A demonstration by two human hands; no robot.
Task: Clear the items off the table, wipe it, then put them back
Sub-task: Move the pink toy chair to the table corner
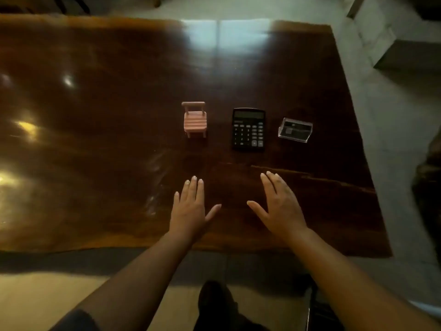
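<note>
Sitting upright, pink toy chair left of black calculator, whose length runs away from both empty, spread-fingered hands.

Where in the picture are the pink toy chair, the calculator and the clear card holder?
pink toy chair [194, 121]: head view, on its slatted seat.
calculator [248, 133]: head view, on its keypad.
clear card holder [295, 129]: head view, on its front wall.

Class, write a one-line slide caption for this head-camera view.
Both open hands, left and right, hover over a dark wooden table before a pink toy chair, calculator and clear card holder.
</note>
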